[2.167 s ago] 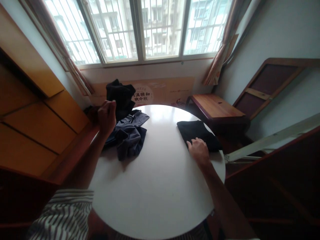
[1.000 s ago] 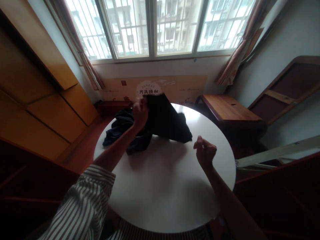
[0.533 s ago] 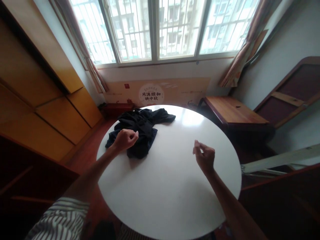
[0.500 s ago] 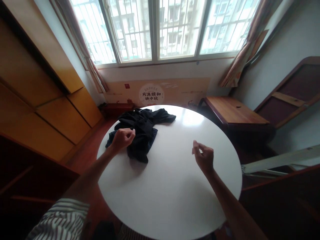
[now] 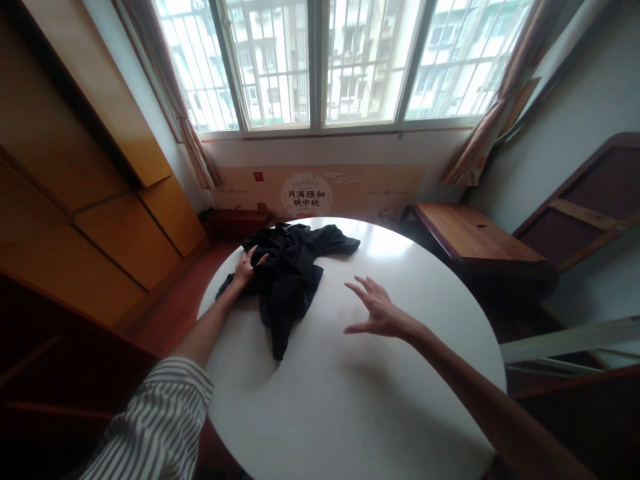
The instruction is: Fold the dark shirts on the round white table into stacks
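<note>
Our right hand [image 5: 375,311] hangs nearer the dark clothing [image 5: 291,275] than before, fingers now spread; our left hand [image 5: 245,269], fingers parted, touches it toward the table's [image 5: 320,413] far-left edge. Seemingly light and limp, it looks best pinched at its near tip.

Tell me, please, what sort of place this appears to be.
Probably a room in a home: a round, glossy white table bears crumpled dark fabric, yellow-brown wooden cabinets stand at the left, and a wide, barred glass window faces pale buildings.
</note>
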Demonstrator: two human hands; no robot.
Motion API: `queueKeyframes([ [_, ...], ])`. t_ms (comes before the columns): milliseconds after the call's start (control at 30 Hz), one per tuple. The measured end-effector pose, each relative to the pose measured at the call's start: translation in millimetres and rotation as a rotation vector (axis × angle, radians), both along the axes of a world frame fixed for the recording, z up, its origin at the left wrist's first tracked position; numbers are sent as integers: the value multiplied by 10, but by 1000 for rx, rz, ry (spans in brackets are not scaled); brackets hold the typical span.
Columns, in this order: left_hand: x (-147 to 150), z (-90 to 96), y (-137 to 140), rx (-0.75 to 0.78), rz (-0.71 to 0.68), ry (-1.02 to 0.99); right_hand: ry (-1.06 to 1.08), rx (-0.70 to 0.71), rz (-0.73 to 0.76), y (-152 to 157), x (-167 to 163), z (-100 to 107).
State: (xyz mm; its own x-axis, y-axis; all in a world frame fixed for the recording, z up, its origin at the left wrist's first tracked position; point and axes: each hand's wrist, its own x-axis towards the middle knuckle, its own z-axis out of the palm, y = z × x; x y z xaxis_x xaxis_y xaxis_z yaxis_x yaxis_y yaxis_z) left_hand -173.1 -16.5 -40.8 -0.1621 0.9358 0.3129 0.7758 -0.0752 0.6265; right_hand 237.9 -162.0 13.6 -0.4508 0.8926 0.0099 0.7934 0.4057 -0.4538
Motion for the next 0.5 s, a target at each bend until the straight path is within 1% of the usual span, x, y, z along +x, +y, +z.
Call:
queueKeyframes([
  [67,-47,13,46,50,35,19,-79,-11,28,296,-161,132],
  [133,-92,44,106,100,15,31,-88,30,8,661,-296,262],
  [200,-124,68,162,113,-86,17,-49,109,-68,1041,-371,373],
  [267,-141,77,194,92,-190,-17,-6,168,-151,1374,-398,447],
  [367,-147,73,189,45,-236,-61,14,173,-202,1699,-434,454],
  [433,-145,66,174,23,-243,-85,15,154,-212,1796,-500,386],
  [500,-144,54,171,24,-241,-92,12,133,-223,1819,-610,279],
])
